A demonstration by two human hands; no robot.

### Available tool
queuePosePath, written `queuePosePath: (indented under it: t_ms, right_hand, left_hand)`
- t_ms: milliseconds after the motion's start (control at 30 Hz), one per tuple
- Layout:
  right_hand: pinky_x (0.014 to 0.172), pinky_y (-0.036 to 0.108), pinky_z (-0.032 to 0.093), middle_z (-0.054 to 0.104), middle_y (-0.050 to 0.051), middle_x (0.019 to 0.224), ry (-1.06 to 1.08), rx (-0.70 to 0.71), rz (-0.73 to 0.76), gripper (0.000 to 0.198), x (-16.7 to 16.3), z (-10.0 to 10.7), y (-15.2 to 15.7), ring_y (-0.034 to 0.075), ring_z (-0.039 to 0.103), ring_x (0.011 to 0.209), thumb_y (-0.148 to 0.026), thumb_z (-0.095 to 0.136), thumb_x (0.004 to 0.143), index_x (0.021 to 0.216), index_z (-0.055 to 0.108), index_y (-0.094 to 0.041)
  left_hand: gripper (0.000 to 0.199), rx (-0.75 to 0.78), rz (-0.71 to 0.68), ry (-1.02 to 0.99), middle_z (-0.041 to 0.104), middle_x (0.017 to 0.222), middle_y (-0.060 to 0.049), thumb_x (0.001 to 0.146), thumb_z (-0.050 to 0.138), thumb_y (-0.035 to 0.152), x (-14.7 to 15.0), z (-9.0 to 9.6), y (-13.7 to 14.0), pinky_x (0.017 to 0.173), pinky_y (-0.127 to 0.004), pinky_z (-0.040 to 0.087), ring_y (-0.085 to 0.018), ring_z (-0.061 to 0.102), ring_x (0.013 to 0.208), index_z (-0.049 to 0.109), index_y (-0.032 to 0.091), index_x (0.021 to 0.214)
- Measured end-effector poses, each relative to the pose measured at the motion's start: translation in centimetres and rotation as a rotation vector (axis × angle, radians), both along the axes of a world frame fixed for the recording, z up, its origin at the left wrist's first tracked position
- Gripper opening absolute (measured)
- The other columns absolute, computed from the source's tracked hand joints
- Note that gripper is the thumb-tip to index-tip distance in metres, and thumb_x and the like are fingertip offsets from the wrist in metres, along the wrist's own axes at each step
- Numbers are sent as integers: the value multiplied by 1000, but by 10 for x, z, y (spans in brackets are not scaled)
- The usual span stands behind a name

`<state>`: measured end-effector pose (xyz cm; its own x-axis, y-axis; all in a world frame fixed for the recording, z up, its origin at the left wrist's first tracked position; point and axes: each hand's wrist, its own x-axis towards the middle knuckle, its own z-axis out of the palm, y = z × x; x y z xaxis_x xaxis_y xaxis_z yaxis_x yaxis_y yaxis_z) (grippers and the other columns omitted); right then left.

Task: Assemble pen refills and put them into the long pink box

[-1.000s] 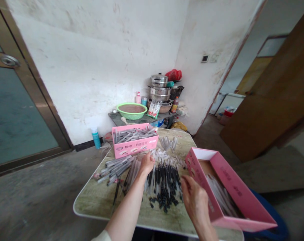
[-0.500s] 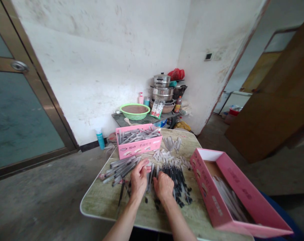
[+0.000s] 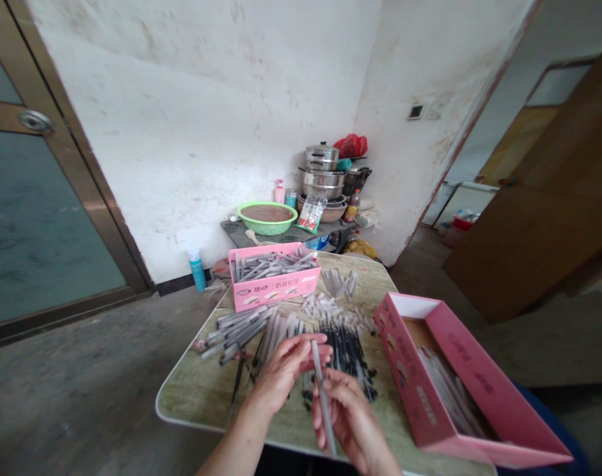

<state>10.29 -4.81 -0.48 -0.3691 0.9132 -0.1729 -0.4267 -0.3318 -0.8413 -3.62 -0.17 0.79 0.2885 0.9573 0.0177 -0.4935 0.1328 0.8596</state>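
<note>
A translucent grey pen barrel (image 3: 325, 413) is tilted upright in front of me, its lower part gripped by my right hand (image 3: 348, 410). Around its upper end curl the fingers and thumb of my left hand (image 3: 288, 370); how firmly they press is hard to see. Beneath and beyond my hands lie a row of pale barrels (image 3: 274, 334) and a bunch of dark pen refills (image 3: 348, 350) with black ends. More grey barrels (image 3: 236, 330) are heaped to the left. Small clear pieces (image 3: 318, 307) are scattered behind the refills.
A pink box (image 3: 276, 291) full of barrels stands at the table's (image 3: 192, 396) back. Another, longer pink box (image 3: 410, 383) at the right holds pale barrels. Behind are a green basin (image 3: 266, 228) and stacked steel pots (image 3: 322, 178) on a low stand.
Both hands have come nearer and turned, and a pen barrel now shows upright between them. My left hand has moved right, off the row of pale barrels.
</note>
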Motion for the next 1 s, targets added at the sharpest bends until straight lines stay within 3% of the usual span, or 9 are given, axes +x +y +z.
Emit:
queuePosePath:
  t_ms: [100, 200, 400, 500, 600, 733, 800, 900, 1000]
  right_hand:
    - [27, 14, 29, 53, -4, 42, 167, -37, -108, 31, -6, -7, -12, 6, 39, 24, -44, 54, 86, 88, 60, -13]
    - [25, 15, 25, 42, -8, 32, 259, -62, -76, 32, -13, -12, -19, 5, 26, 22, -45, 58, 84, 82, 64, -13]
    - [44, 18, 41, 64, 3, 63, 255, -126, -286, 27, -26, -14, -26, 9, 54, 49, -39, 81, 60, 65, 65, -17]
    - [36, 19, 33, 54, -2, 51, 181, -75, -224, 31, -28, -11, -27, 8, 41, 36, -48, 74, 67, 70, 63, -19]
    - [32, 18, 21, 35, -9, 37, -70, 114, -163, 40, -23, -5, -24, 5, 22, 28, -56, 54, 82, 71, 58, -18]
    - [49, 21, 34, 57, 3, 59, -758, 559, -418, 37, -11, 7, -13, 11, 47, 49, -47, 48, 89, 79, 64, -15]
    - [55, 23, 37, 64, 8, 73, -990, 652, -533, 36, -8, 11, -8, 14, 55, 58, -45, 46, 90, 89, 67, -15]
    - [48, 22, 36, 61, 6, 62, -916, 548, -484, 42, -8, 16, -5, 13, 52, 49, -50, 46, 89, 82, 66, -14]
    - [34, 19, 29, 52, -1, 47, -452, 259, -192, 48, -7, 19, -9, 9, 40, 32, -56, 42, 89, 84, 62, -13]
  left_hand:
    - [31, -37, -80, -28, 72, 86, -15, 82, 62, 37, 3, 3, -9, 65, -27, 52, -22, 68, 79, 69, 11, 97]
    - [30, -31, -131, -66, 71, 88, -16, 82, 62, 38, 3, 4, -16, 51, -21, 47, -23, 68, 78, 67, 12, 96]
    - [34, -24, -266, -106, 72, 81, -15, 81, 62, 39, -3, 6, -27, 52, -22, 46, -21, 68, 71, 67, 11, 101]
    - [29, -27, -231, -120, 70, 74, -11, 81, 63, 38, -4, 5, -27, 46, -21, 42, -17, 64, 60, 67, 12, 94]
    - [24, 8, -133, -76, 67, 70, -7, 82, 62, 37, 3, 6, -25, 39, -18, 34, -11, 55, 47, 65, 13, 85]
    - [24, 113, 125, 37, 69, 75, -8, 84, 59, 37, 18, 15, -22, 63, -25, 47, -16, 61, 64, 63, 13, 82]
    - [24, 141, 235, 95, 70, 79, -9, 85, 57, 37, 24, 19, -21, 75, -30, 47, -20, 63, 76, 64, 14, 83]
    - [25, 120, 215, 102, 71, 82, -9, 85, 56, 39, 23, 23, -18, 74, -29, 47, -22, 64, 81, 63, 15, 85]
    - [27, 66, 25, 46, 71, 81, -11, 84, 58, 41, 14, 23, -15, 59, -23, 44, -21, 65, 79, 61, 14, 85]
